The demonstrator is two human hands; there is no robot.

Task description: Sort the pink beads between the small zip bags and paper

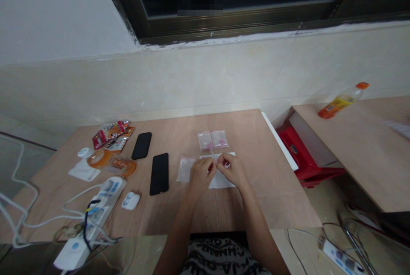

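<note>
My left hand point(201, 173) and my right hand point(232, 169) meet fingertip to fingertip over a white sheet of paper point(221, 181). Both are closed in a pinch. Whatever sits between the fingers is too small to make out; a thin pale strip shows just above them. Partly behind my left hand lies a clear plastic bag point(185, 169). Beyond the paper, two small clear bags, one on the left point(205, 140) and one on the right point(220, 138), lie side by side with tiny pink pieces at their lower ends.
Left of my hands lie two black phones point(159, 174) point(141, 145), a white earbud case point(130, 200), a power strip point(107, 198) with cables, an orange bottle point(112, 162) and snack wrappers point(112, 134). Another drink bottle point(341, 103) stands on the right-hand table, near a red stool point(301, 159).
</note>
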